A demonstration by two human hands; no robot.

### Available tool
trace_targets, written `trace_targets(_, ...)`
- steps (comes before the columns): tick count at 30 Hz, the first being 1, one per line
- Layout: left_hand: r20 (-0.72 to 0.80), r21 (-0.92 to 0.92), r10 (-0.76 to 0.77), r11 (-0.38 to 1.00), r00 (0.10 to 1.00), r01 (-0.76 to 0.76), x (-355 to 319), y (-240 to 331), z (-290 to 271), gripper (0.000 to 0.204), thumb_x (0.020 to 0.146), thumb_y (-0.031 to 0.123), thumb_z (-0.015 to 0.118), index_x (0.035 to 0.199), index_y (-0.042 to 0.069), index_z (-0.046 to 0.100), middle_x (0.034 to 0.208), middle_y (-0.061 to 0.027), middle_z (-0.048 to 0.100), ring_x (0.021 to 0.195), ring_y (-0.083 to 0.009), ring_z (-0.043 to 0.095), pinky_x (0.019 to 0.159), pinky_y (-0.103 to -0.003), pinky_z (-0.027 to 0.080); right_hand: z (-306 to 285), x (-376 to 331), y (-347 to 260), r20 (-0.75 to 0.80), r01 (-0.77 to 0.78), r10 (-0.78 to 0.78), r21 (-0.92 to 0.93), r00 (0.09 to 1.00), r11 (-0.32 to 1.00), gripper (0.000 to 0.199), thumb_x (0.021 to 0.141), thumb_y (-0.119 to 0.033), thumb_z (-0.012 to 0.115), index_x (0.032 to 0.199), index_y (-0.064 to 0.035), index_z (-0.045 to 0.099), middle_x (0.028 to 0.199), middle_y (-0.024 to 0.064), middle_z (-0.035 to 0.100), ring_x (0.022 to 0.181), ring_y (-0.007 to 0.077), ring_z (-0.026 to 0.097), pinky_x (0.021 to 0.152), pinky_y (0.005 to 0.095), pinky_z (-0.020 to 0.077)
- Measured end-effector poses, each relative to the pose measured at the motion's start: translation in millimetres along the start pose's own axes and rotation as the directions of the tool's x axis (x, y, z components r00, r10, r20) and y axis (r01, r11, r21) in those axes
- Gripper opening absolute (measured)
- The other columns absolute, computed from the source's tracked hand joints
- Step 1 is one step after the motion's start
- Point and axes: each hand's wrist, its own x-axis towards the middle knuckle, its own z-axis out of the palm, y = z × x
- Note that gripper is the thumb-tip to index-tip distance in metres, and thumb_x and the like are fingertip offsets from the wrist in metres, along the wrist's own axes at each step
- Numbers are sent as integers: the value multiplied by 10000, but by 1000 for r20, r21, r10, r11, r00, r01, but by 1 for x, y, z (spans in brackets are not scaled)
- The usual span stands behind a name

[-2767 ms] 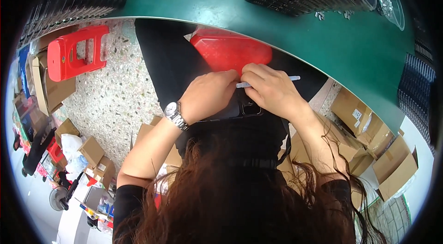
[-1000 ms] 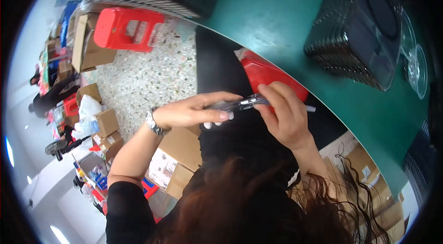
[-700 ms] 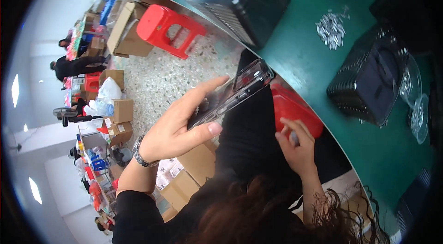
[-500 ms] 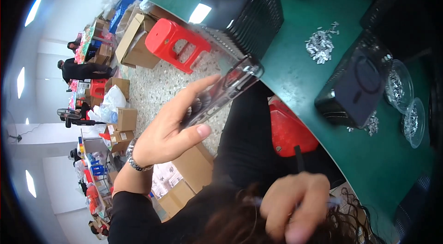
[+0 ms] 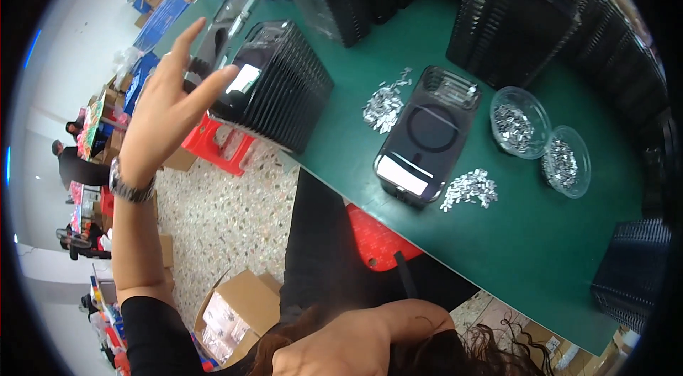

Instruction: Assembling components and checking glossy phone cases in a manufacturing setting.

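Observation:
My left hand (image 5: 160,109) is raised at the left, a metal-band watch on its wrist. Between its thumb and fingers is a clear, dark-tinted phone case (image 5: 226,26), tilted, beside the left end of a stack of dark phone cases (image 5: 284,84) on the table. My right hand (image 5: 331,344) is low at the bottom edge, back uppermost, close to my body and hair; its fingers are hidden. Another stack, topped by a dark phone case with a ring (image 5: 430,127), stands mid-table. Small silver pieces (image 5: 384,109) lie loose near it, with a second pile (image 5: 471,189) on its other side.
Two clear round bowls (image 5: 519,123) of silver pieces stand on the green table (image 5: 526,255). Tall stacks of dark cases (image 5: 516,20) line its far side. Below are red stools (image 5: 373,237) and an open cardboard box (image 5: 238,312). People (image 5: 78,166) are at the far left.
The view has swung toward the table. My left hand has carried the phone case up to the left stack. My right hand has moved left along the bottom, its fingers turned out of sight.

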Motion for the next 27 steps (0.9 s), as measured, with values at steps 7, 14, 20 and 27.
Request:
trace_targets(7, 98, 413, 30, 908, 995, -68, 20, -3, 31, 894, 894, 669, 649, 1526, 69, 449, 1074, -280, 673, 972, -403, 702, 863, -454, 548, -9, -16, -25, 47, -73, 98, -381, 994, 922, 287, 1065, -169, 512, 1105, 41, 704, 996, 183, 678, 849, 368, 637, 750, 418, 513)
trace_targets(14, 195, 481, -4, 872, 981, -92, -2, 20, 13, 960, 861, 633, 708, 1573, 71, 390, 1075, -285, 691, 952, -400, 715, 852, -449, 551, -2, -60, -71, -409, -417, 211, -521, 888, 745, 194, 987, 27, 556, 1147, 11, 664, 1014, 150, 654, 889, 334, 666, 785, 362, 518)
trace_targets(20, -95, 283, 359, 904, 929, -320, -25, 66, 28, 930, 786, 497, 829, 1555, 118, 468, 1291, -226, 684, 1078, -338, 711, 878, -426, 562, 9, -80, -81, -641, -588, 164, -532, 750, 609, 192, 1024, -43, 548, 1174, 6, 659, 1006, 144, 656, 855, 299, 655, 792, 380, 516)
trace_targets(27, 274, 168, 538, 790, 797, -590, 4, 153, 134, 845, 863, 448, 792, 1552, 106, 441, 1443, -206, 593, 978, -225, 720, 809, -354, 573, 45, -96, -95, -897, -883, 117, -384, 426, 270, 249, 1079, -196, 518, 1232, -25, 616, 1153, 154, 676, 1066, 315, 677, 911, 385, 524)
